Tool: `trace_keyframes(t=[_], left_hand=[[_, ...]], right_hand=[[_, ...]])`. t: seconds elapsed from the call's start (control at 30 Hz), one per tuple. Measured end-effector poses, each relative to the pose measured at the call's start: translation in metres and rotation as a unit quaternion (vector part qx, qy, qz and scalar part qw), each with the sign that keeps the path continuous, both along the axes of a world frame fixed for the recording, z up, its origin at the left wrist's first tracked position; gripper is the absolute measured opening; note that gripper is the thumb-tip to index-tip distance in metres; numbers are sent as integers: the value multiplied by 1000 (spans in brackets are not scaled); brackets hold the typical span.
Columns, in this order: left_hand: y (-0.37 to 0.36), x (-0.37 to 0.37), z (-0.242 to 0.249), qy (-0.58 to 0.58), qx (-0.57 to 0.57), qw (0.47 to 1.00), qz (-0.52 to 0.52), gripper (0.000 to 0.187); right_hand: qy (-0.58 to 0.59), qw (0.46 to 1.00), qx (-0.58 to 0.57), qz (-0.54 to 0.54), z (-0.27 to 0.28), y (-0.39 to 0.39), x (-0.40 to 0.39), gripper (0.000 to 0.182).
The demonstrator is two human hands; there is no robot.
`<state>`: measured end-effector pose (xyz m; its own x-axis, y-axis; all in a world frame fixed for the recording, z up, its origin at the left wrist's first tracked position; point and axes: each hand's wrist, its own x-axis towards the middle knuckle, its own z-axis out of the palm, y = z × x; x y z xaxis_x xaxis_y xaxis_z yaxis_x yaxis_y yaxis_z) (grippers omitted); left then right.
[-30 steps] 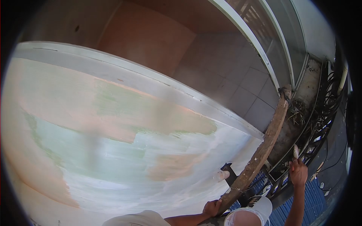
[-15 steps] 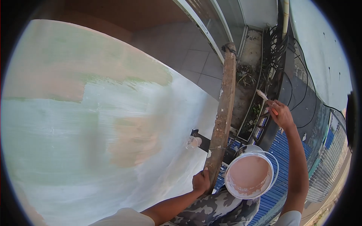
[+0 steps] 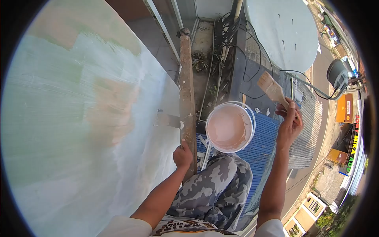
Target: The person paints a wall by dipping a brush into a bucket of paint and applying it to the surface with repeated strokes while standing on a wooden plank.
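Observation:
In my right hand [image 3: 291, 122] is a paintbrush [image 3: 273, 89], its wide bristles coated with pale pinkish paint and aimed up and to the left. The brush is in the air, right of a white bucket [image 3: 249, 136] that holds pale pink paint [image 3: 227, 124]. My left hand [image 3: 183, 156] grips the near part of a worn wooden beam [image 3: 187, 87], its thumb along the top. To the left stands a large wall [image 3: 59, 158] with patchy green, whitish and peach paint. My legs in camouflage trousers [image 3: 205, 185] are below the bucket.
Blue corrugated roofing [image 3: 262, 132] lies far below, past the bucket. Black cables [image 3: 227, 33] tangle beside a narrow ledge at the top. A large pale round panel [image 3: 282, 35], a floodlight [image 3: 337, 74] on an arm and a street [image 3: 321, 94] are on the right.
My right hand with the paintbrush has swung out to the right, and the brush now appears broadside. The view has turned rightward, bringing the street into sight. My left hand stays on the beam.

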<state>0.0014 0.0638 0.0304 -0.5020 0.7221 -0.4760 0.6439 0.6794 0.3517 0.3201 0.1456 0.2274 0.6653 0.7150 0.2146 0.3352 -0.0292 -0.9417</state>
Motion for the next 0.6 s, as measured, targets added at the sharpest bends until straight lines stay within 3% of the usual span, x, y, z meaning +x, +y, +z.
trace_keyframes(t=[0.17,0.2,0.33,0.43,0.6], left_hand=[[-10,-7,-10,9,20,999,-38,45],[-8,-7,7,-45,7,998,-34,83],[-37,-21,-8,-80,58,993,-70,80],[-57,-19,10,-67,-27,996,-48,83],[-54,-13,25,-50,-15,998,-45,87]], right_hand=[[63,997,-42,11,10,-59,-51,35],[51,997,-58,13,10,-65,-57,33],[-62,990,-121,42,4,-68,-68,27],[-170,973,-142,66,-13,-61,-72,24],[-310,909,-260,100,-40,-51,-85,30]])
